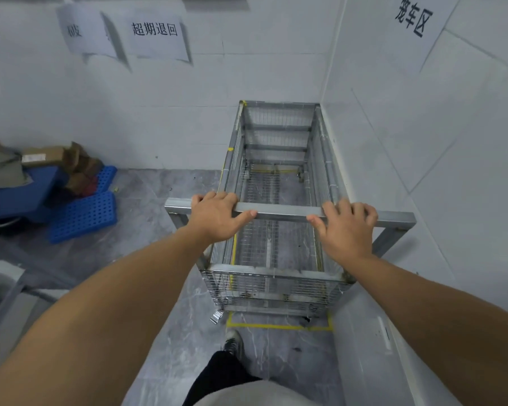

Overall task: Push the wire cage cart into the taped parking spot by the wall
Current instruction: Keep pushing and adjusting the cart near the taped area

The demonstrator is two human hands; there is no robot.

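Wire cage cart standing in the room corner, far end close to the back wall, right side just beside the side wall. Sits inside yellow tape outline on grey floor; near tape strip visible just behind the cart's near end. Cage empty, floor visible through mesh. Left hand on the metal handle bar, fingers curled over the top, thumb along the near face. Right hand on the same bar, fingers draped over it, thumb pointing inward; grip looks loose. Hands well apart. Shoe just behind the tape. Left side: blue perforated pallets and cardboard boxes. Paper signs on back wall, another sign on side wall.
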